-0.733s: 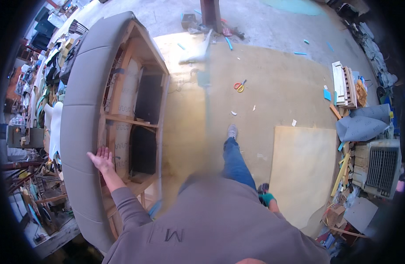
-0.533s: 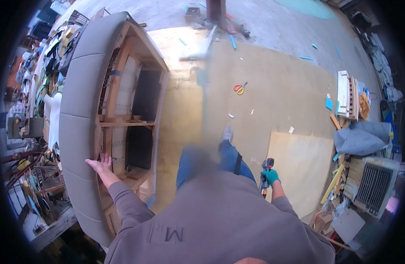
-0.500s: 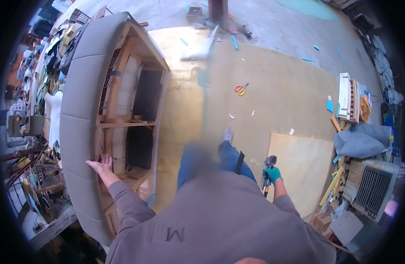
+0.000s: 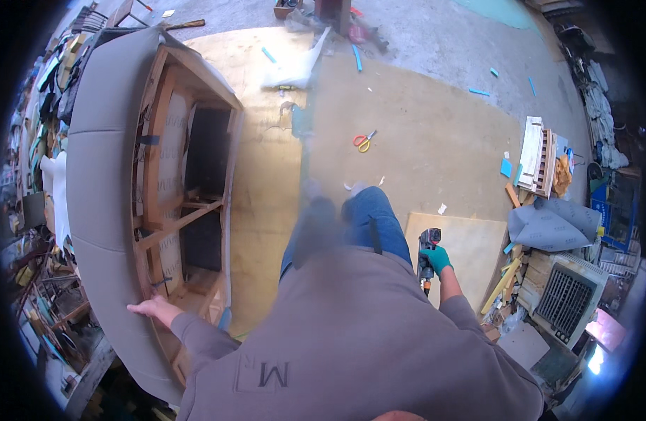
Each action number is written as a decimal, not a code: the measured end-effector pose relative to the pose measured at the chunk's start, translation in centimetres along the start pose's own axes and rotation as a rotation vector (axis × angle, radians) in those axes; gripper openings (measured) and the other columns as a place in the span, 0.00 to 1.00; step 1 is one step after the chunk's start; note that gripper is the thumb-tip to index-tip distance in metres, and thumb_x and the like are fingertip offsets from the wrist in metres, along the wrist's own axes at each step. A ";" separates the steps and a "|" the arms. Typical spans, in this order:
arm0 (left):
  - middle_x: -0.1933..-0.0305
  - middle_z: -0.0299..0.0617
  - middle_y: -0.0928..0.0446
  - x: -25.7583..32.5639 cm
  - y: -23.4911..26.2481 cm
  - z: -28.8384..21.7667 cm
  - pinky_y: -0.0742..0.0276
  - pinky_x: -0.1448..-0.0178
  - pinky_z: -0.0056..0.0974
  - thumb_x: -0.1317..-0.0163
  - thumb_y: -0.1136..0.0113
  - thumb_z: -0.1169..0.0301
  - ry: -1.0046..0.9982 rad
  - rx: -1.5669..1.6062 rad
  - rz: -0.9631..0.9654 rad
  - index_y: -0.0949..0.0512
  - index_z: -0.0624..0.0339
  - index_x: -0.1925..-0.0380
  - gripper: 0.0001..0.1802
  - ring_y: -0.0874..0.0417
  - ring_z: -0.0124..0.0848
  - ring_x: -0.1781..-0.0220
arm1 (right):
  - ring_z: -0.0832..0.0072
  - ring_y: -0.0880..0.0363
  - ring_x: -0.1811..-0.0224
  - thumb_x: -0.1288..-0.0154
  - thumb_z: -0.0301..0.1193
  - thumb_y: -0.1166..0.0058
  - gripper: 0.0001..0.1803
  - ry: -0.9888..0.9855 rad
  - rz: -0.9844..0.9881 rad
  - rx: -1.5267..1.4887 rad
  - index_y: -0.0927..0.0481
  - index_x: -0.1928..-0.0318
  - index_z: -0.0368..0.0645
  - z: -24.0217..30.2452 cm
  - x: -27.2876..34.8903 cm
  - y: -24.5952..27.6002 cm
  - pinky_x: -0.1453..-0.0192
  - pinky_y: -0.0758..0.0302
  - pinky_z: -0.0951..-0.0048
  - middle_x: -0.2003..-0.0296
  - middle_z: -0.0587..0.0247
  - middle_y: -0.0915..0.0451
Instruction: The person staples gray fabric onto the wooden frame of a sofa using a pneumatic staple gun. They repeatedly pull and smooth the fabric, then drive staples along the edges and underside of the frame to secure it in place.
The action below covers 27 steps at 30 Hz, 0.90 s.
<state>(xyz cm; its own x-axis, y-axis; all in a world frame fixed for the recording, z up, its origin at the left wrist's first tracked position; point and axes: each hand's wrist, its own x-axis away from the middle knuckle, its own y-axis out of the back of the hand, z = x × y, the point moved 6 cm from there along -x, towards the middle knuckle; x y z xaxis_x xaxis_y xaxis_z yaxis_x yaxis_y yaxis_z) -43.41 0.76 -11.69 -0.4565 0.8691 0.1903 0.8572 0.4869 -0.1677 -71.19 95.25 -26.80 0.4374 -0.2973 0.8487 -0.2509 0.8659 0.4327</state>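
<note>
A sofa frame (image 4: 175,231) in grey upholstery (image 4: 102,189) stands on my left. Its open side shows bare wooden rails, pale lining and black panels. My left hand (image 4: 156,307), bare, grips the frame's edge near its close end, thumb out over the upholstery and fingers partly hidden inside. My right hand (image 4: 437,258), in a green glove, is closed round the handle of a dark hand-held power tool (image 4: 427,261) with an orange end. The tool hangs beside my right thigh, over a pale board; its exact kind does not show clearly.
Red-and-yellow-handled scissors (image 4: 365,142) lie on the brown floor sheet (image 4: 421,133) ahead. To the right are the pale board (image 4: 470,245), a grey material roll (image 4: 555,226), wood pieces and a vented appliance (image 4: 565,298). Clutter lines the far left; a post (image 4: 333,17) rises ahead.
My left hand has slid toward the near end of the sofa frame, its fingers going from spread to curled over the edge. The power tool stays in my right hand. The view has shifted.
</note>
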 end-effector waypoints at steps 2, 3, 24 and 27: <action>0.11 0.48 0.42 -0.3 0.0 0.2 0.28 0.23 0.74 0.20 0.46 0.39 0.039 0.019 0.048 0.44 0.43 0.13 0.44 0.35 0.60 0.16 | 0.70 0.11 0.69 0.36 0.31 0.31 0.12 -0.010 0.002 0.050 0.10 0.57 0.35 0.9 -0.1 0.2 0.63 0.15 0.63 0.68 0.59 0.11; 0.11 0.47 0.43 -0.4 0.2 0.4 0.28 0.23 0.73 0.20 0.47 0.39 0.050 0.041 0.049 0.44 0.42 0.13 0.44 0.35 0.60 0.16 | 0.70 0.11 0.69 0.36 0.31 0.31 0.12 -0.008 -0.001 0.077 0.10 0.57 0.35 1.7 -0.6 0.5 0.63 0.16 0.63 0.68 0.59 0.10; 0.09 0.43 0.45 0.8 0.7 0.7 0.33 0.20 0.68 0.24 0.39 0.36 -0.019 0.025 0.119 0.46 0.38 0.10 0.50 0.37 0.55 0.15 | 0.68 0.08 0.66 0.36 0.34 0.28 0.16 0.282 -0.026 0.357 0.10 0.53 0.35 11.9 -5.2 3.3 0.58 0.12 0.62 0.66 0.58 0.08; 0.10 0.43 0.44 1.2 0.7 0.5 0.32 0.22 0.65 0.25 0.40 0.35 -0.019 0.011 0.083 0.47 0.37 0.10 0.50 0.36 0.54 0.16 | 0.67 0.07 0.68 0.38 0.35 0.26 0.15 0.234 0.014 0.434 0.08 0.56 0.37 11.8 -6.3 3.9 0.60 0.11 0.63 0.67 0.55 0.08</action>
<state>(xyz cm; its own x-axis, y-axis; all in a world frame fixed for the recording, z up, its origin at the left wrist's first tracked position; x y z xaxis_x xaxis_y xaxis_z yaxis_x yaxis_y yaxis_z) -43.49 2.13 -12.10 -0.3887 0.9079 0.1572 0.8895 0.4142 -0.1928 -85.12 95.73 -26.91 0.6009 -0.1452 0.7860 -0.5732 0.6072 0.5503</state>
